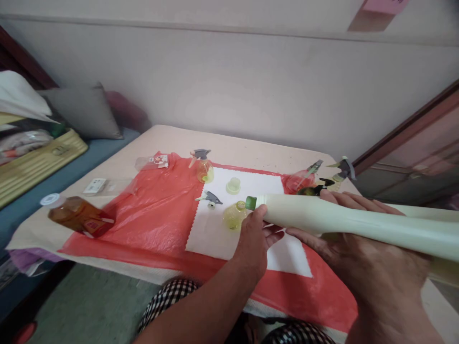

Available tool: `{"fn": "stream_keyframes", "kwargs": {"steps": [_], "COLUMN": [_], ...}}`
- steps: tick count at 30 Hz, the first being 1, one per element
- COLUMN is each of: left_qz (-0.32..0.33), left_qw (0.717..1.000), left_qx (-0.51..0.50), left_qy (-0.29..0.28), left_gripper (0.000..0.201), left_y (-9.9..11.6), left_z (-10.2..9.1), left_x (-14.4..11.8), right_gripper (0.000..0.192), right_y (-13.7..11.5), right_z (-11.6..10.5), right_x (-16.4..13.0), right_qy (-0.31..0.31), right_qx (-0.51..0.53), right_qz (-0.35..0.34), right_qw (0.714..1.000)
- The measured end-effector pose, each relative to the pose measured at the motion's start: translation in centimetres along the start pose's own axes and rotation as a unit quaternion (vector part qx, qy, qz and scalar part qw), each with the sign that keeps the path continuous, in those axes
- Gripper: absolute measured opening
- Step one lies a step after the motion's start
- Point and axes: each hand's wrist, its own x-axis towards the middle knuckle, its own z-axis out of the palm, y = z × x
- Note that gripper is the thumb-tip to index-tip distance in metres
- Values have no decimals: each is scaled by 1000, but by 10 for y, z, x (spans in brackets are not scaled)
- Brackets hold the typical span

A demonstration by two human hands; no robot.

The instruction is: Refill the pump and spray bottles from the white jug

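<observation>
- At four o'clock, a long pale-green plastic container is smoothly finished.
- At six, a round, transparent yellow, plastic-looking bottle is glossily highlighted.
- At eight, a flat red plastic sheet is glossily wrinkled.

Outfit check, from what I can see: black-and-white checkered fabric legwear, small squares, kinda gingham style, covering both knees. Right knee's just a sliver at the bottom, checks look darker there. Up top it's bare forearms, plus a bare left hand and bare right hand.
</observation>
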Motion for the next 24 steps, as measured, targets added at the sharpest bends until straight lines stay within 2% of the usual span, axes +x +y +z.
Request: {"fn": "stream_keyframes", "kwargs": {"steps": [24], "left_qz": [-1], "left_qw": [1000], "left_qx": [-5], "left_qy": [1], "left_gripper": [40], "left_y": [0], "left_z": [1], "left_x": [-1], "right_gripper": [72], "right_y": [0], "right_z": [1], "right_x": [0], "right_qy": [-2], "right_qx": [1], "right_qz": [1], "right_qw": [1000]}}
